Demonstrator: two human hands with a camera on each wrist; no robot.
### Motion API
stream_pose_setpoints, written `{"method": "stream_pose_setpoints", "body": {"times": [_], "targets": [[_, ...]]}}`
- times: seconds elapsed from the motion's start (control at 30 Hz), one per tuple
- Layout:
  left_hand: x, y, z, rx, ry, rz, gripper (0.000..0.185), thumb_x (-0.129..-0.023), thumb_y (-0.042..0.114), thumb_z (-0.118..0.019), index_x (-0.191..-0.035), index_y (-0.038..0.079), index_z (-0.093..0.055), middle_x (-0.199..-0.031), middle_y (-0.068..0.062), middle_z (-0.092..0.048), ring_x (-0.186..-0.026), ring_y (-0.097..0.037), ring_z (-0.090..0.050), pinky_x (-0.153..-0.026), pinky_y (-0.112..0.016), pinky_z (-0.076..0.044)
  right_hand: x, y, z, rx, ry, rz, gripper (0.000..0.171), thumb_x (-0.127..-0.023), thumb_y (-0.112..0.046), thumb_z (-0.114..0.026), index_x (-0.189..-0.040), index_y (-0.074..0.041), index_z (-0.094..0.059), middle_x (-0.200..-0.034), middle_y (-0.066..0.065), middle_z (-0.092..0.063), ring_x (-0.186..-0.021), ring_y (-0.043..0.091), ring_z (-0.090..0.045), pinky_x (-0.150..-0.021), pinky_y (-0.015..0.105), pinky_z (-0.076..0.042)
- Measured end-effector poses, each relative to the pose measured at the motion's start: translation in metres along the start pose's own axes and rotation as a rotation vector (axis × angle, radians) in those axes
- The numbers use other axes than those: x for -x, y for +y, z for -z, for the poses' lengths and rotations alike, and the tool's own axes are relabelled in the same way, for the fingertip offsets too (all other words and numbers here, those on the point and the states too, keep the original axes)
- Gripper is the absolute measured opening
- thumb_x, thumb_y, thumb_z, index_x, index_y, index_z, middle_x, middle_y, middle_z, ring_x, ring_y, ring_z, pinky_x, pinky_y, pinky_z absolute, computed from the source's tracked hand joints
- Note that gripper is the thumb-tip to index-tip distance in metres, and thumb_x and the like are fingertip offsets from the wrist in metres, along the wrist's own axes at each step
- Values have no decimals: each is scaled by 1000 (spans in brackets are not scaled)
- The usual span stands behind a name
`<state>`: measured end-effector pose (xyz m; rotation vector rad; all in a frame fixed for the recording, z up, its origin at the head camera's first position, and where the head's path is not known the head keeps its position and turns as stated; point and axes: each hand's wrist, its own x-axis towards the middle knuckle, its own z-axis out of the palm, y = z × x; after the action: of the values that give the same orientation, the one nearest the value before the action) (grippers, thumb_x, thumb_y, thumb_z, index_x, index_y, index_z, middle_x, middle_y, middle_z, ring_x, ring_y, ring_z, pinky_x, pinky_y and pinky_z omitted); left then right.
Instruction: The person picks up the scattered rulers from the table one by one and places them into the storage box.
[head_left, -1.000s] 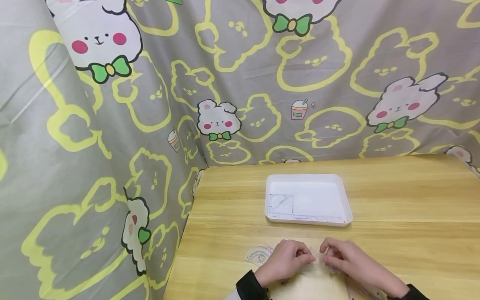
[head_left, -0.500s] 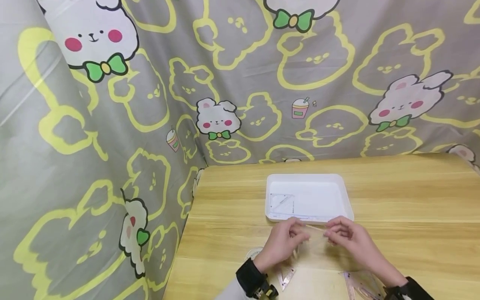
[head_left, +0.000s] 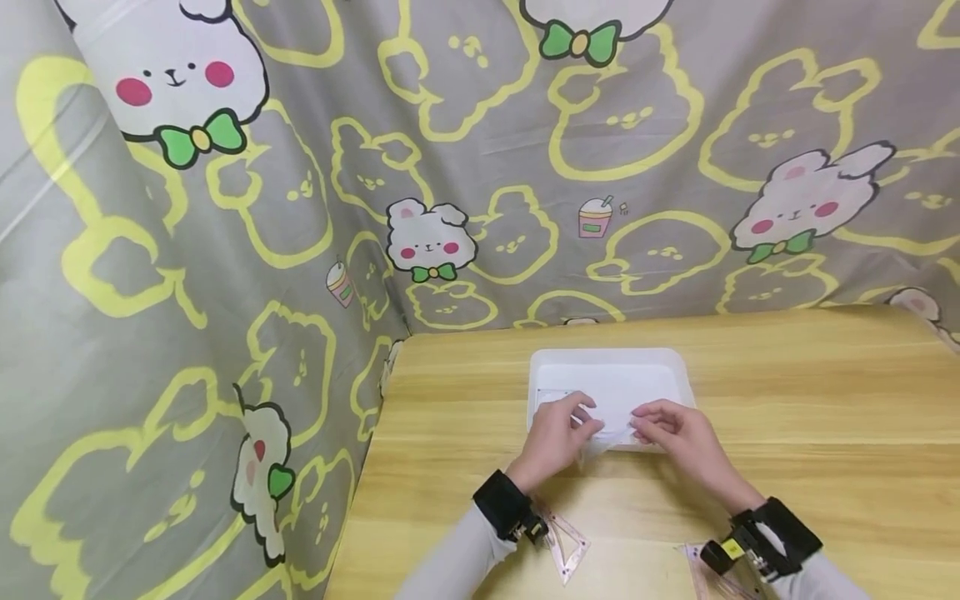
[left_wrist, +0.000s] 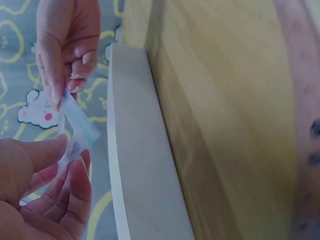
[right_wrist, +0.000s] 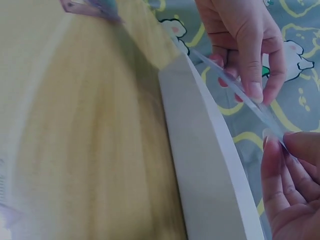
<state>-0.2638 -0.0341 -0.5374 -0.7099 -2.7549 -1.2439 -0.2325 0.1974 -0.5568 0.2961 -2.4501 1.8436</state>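
Note:
Both hands pinch a thin clear plastic piece with faint markings (left_wrist: pixel 86 125), blurred and partly covered by the fingers; I cannot tell its kind. The left hand (head_left: pixel 557 437) holds one end and the right hand (head_left: pixel 682 437) the other, between thumb and fingers. In the head view the piece overlaps the front part of a white rectangular tray (head_left: pixel 660 371). Both wrist views show it tilted beyond the tray's front wall (right_wrist: pixel 195 145). A clear set square (head_left: pixel 550 395) lies in the tray's left part, mostly behind the left hand.
A pinkish clear triangle (head_left: pixel 567 550) lies on the wooden table (head_left: pixel 450 417) beside the left wrist. Another pinkish drawing piece (head_left: pixel 701 571) is partly under the right wrist camera (head_left: pixel 723 554). A patterned grey curtain (head_left: pixel 517 150) hangs behind and on the left.
Both hands have lifted the clear plastic piece from the near table and carried it forward to the tray's front. The pinkish pieces now show more; the protractor at left is covered by the arm.

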Motion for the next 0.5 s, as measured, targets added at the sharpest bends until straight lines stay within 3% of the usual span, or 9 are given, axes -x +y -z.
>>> {"method": "stream_pose_setpoints", "body": {"times": [0.2, 0.5], "targets": [[-17, -4, 2, -24, 4, -4, 20, -95, 23, -79, -108, 9, -73, -87, 1, -78, -73, 3, -65, -68, -13, -50, -16, -4, 8, -20, -12, -46, 28, -103, -10, -66, -120, 12, -66, -105, 26, -75, -84, 19, -76, -76, 26, -61], [-54, -7, 7, -124, -85, -19, 13, -96, 21, -79, -99, 10, -71, -94, 0, -77, -81, -2, -67, -75, -13, -51, -40, -6, 17, 5, -26, -121, 33, -105, -12, -64, -125, 14, -64, -112, 28, -74, -89, 22, -77, -78, 23, -60]]}}
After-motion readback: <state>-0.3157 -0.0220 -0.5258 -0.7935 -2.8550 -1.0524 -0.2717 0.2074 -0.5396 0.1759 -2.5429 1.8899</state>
